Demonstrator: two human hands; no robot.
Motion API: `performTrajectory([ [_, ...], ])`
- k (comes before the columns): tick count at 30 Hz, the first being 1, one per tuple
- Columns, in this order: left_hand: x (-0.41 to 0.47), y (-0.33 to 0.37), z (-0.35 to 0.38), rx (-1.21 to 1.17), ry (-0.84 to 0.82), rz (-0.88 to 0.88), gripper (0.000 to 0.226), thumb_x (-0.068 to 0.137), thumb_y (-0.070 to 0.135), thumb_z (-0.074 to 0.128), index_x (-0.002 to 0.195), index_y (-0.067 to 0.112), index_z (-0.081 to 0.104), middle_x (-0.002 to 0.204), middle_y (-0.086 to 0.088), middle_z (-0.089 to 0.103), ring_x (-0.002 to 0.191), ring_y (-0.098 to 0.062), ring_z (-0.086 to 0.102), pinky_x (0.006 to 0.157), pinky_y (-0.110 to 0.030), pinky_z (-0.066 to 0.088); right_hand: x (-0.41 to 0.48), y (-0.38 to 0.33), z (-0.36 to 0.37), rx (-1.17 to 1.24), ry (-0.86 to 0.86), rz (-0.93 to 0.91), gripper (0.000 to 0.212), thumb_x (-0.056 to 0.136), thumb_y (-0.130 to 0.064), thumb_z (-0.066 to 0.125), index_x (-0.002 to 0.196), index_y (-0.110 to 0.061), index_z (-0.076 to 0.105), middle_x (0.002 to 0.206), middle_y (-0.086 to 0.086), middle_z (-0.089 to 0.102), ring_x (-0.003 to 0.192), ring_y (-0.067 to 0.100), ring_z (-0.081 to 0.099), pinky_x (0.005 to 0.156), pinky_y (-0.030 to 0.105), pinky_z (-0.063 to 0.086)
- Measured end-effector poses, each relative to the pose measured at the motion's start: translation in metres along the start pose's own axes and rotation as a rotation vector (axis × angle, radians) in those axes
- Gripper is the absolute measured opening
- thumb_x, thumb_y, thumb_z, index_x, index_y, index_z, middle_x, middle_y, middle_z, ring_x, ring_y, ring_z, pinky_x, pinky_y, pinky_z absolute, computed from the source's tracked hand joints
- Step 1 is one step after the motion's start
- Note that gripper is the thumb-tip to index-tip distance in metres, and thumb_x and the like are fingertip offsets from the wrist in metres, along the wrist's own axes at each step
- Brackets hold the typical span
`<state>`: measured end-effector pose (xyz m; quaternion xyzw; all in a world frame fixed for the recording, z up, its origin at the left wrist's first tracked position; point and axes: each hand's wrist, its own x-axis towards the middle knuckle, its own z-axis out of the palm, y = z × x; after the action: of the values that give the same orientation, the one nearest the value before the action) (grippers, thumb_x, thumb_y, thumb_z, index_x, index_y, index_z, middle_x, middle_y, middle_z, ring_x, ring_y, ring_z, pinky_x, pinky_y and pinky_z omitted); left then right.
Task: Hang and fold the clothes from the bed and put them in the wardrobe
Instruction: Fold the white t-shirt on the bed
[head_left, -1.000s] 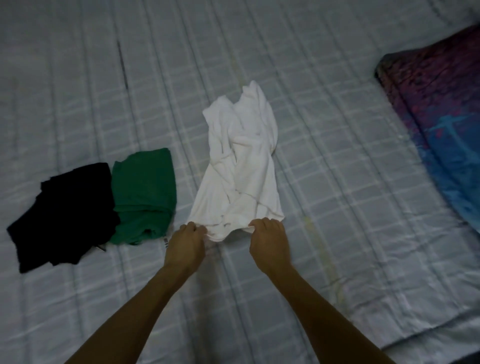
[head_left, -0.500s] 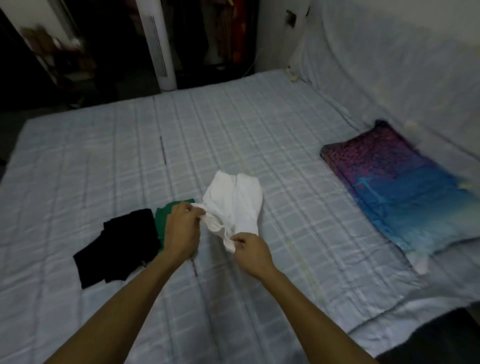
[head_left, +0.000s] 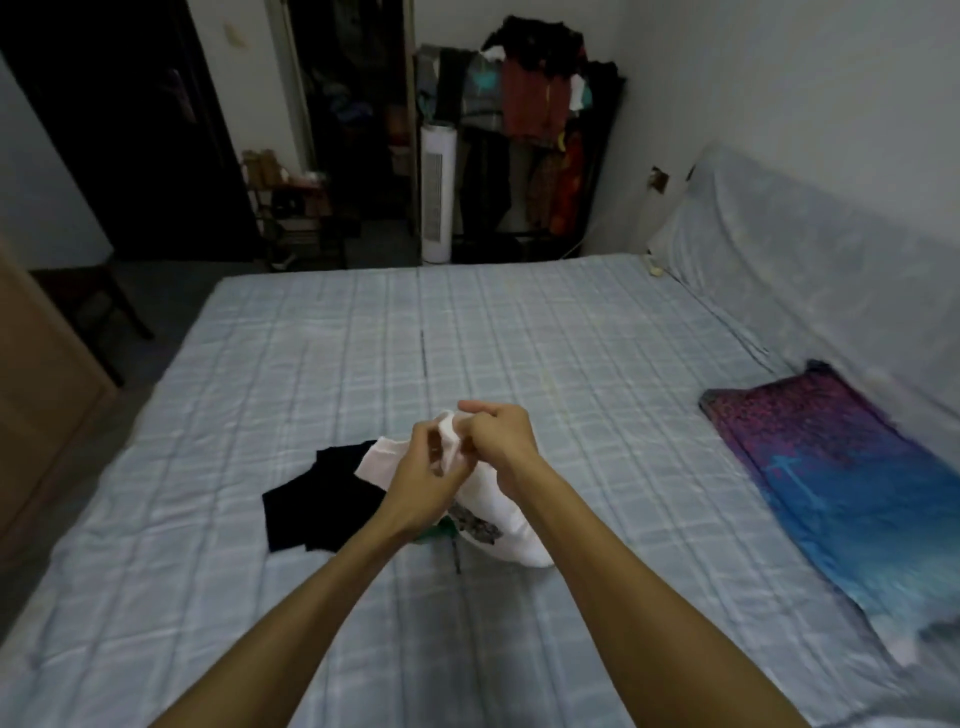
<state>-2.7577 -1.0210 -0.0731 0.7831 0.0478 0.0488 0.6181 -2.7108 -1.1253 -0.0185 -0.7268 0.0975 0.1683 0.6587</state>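
Left hand: left hand (head_left: 423, 475) is raised over the bed, fingers curled round a bunch of the white garment (head_left: 488, 499), gripping it near its top edge.
Right hand: right hand (head_left: 498, 441) sits touching the left at about 1 o'clock from it, fingers pinching the same top fold of white cloth.
Step in hand: likely picking the white garment up by one edge to shake it out, ahead of folding or hanging; nothing here looks folded yet.
Next move: probably calls for the two hands to draw apart along the edge so the cloth opens flat, then finding shoulders or a waistband; what kind of garment it is I cannot tell.
White garment: bunched and soft, drooping from the hands down to the bed (head_left: 571, 364) at 5 o'clock, where its lower end touches the sheet; a dark grey printed patch shows near that end.
Green cloth: a sliver of green cloth (head_left: 434, 535) peeks out under the left wrist, mostly hidden.
Black garment: black garment (head_left: 322, 499) lies crumpled flat at 9 o'clock of the hands, just beside the white one.
Pillow: purple-and-blue pillow (head_left: 831, 493) lies well apart at 3 o'clock.
Clothes rack: crowded clothes rack (head_left: 530, 114) stands beyond the bed at 12 o'clock; its contents are too dim to sort.
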Motion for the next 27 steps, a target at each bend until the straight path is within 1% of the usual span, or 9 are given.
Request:
performTrajectory([
  [3,0.011,0.020,-0.014,0.002,0.157,0.081,0.010,0.094,0.010,0.050,0.099,0.017,0.056,0.089,0.006,0.064,0.083,-0.008,0.062,0.063,-0.011,0.047,-0.010,-0.020,0.007,-0.027,-0.052,-0.102,0.041,0.068,-0.007,0.071,0.106,-0.022,0.070,0.105,0.008,0.068,0.098,0.021,0.064,0.081,0.031,0.055],
  [7,0.027,0.048,-0.041,0.130,0.166,0.177,0.025,0.091,-0.002,0.042,0.088,0.011,0.064,0.083,0.002,0.064,0.075,-0.006,0.057,0.062,-0.012,0.043,-0.008,-0.035,-0.003,-0.057,-0.004,-0.257,0.027,0.080,-0.007,0.065,0.101,-0.023,0.071,0.106,0.002,0.069,0.102,0.017,0.062,0.085,0.029,0.052],
  [10,0.033,0.069,-0.065,0.193,0.063,0.233,0.033,0.089,-0.004,0.042,0.081,0.019,0.064,0.077,0.009,0.063,0.070,-0.001,0.055,0.062,-0.013,0.043,-0.001,-0.032,-0.010,-0.226,-0.044,-0.330,0.048,0.082,0.006,0.048,0.119,-0.021,0.064,0.116,0.001,0.065,0.109,0.017,0.058,0.082,0.027,0.050],
  [12,0.035,0.088,-0.080,0.269,-0.081,0.272,0.039,0.086,-0.006,0.043,0.082,0.026,0.066,0.078,0.015,0.066,0.072,0.004,0.058,0.066,-0.013,0.046,-0.001,-0.032,-0.006,-0.348,-0.140,-0.418,0.057,0.080,0.005,0.052,0.129,-0.024,0.056,0.126,0.000,0.060,0.116,0.014,0.053,0.087,0.028,0.049],
  [16,0.040,0.122,-0.102,0.470,-0.241,0.327,0.043,0.086,-0.007,0.046,0.087,0.031,0.066,0.090,0.013,0.068,0.083,0.005,0.061,0.072,-0.011,0.046,0.001,-0.045,0.012,-0.476,-0.351,-0.519,0.048,0.076,-0.011,0.063,0.120,-0.027,0.058,0.115,0.000,0.064,0.103,0.016,0.061,0.084,0.036,0.055],
  [21,0.038,0.137,-0.131,0.499,-0.109,0.356,0.036,0.090,-0.003,0.049,0.088,0.027,0.068,0.090,0.006,0.069,0.081,0.004,0.061,0.068,-0.013,0.046,0.005,-0.048,0.022,-0.681,-0.390,-0.467,0.032,0.073,-0.039,0.067,0.099,-0.019,0.064,0.093,0.003,0.067,0.083,0.020,0.065,0.072,0.036,0.056],
  [23,0.037,0.142,-0.142,0.502,-0.073,0.378,0.042,0.088,-0.006,0.049,0.088,0.032,0.067,0.091,0.017,0.069,0.084,0.007,0.061,0.071,-0.012,0.047,0.010,-0.047,0.023,-0.803,-0.363,-0.487,0.036,0.068,-0.049,0.068,0.087,-0.018,0.064,0.086,0.004,0.067,0.077,0.023,0.064,0.068,0.040,0.056],
  [25,0.037,0.144,-0.151,0.500,-0.029,0.390,0.045,0.087,-0.008,0.048,0.088,0.031,0.069,0.092,0.016,0.070,0.088,0.001,0.063,0.076,-0.021,0.051,0.016,-0.045,0.021,-0.901,-0.321,-0.494,0.052,0.059,-0.059,0.070,0.088,-0.017,0.064,0.086,0.005,0.066,0.077,0.023,0.063,0.068,0.041,0.056],
  [27,0.038,0.143,-0.159,0.494,0.046,0.395,0.043,0.085,-0.010,0.047,0.089,0.025,0.071,0.094,0.006,0.070,0.091,-0.010,0.064,0.077,-0.033,0.053,0.022,-0.046,0.016,-0.979,-0.293,-0.465,0.054,0.062,-0.051,0.075,0.099,-0.013,0.064,0.094,0.006,0.066,0.081,0.023,0.063,0.071,0.039,0.056],
])
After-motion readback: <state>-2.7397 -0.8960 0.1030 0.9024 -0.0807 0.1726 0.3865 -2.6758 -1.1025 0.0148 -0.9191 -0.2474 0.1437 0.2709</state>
